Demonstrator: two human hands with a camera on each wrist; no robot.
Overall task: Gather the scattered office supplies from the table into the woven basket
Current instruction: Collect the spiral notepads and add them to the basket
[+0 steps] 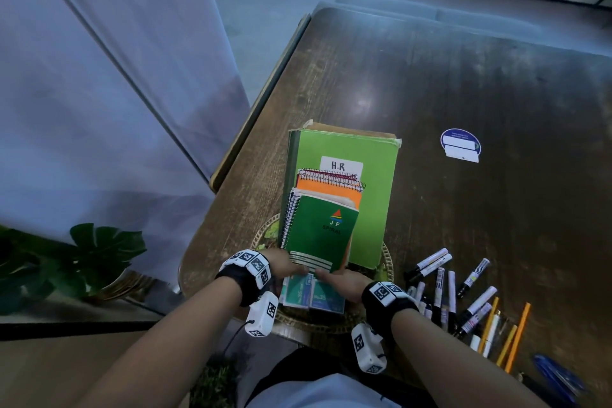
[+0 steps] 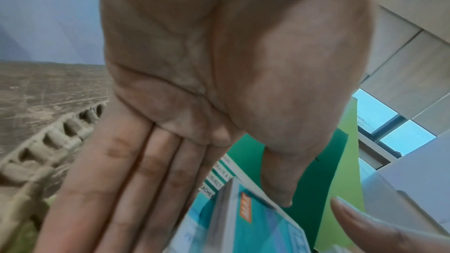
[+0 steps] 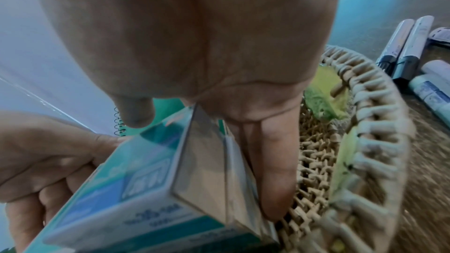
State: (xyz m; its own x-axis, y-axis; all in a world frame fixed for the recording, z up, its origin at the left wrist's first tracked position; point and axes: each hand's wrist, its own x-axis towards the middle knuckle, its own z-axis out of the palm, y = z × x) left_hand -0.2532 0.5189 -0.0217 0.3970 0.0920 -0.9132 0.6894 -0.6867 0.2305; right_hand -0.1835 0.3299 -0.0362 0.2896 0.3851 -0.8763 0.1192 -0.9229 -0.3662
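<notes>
A round woven basket (image 1: 388, 262) sits at the table's near left edge. Leaning in it is a stack: a large green book marked H.R (image 1: 371, 149), an orange spiral notebook (image 1: 331, 191) and a dark green spiral notebook (image 1: 319, 235). At the basket's near side, both hands hold a pack of teal boxes (image 1: 313, 296). My left hand (image 1: 284, 267) grips its left side, thumb toward the top. My right hand (image 1: 342, 281) has its fingers (image 3: 270, 170) down the pack's clear side (image 3: 204, 170) and its thumb over the top, just above the basket floor (image 3: 314, 161).
Several white-barrelled markers (image 1: 433, 262) and orange pencils (image 1: 516, 331) lie scattered on the dark wooden table (image 1: 463, 76) to the right of the basket. A blue pen (image 1: 556, 374) lies nearer. A round blue sticker (image 1: 460, 144) is further back. A leafy plant (image 1: 99, 252) stands left, below the table.
</notes>
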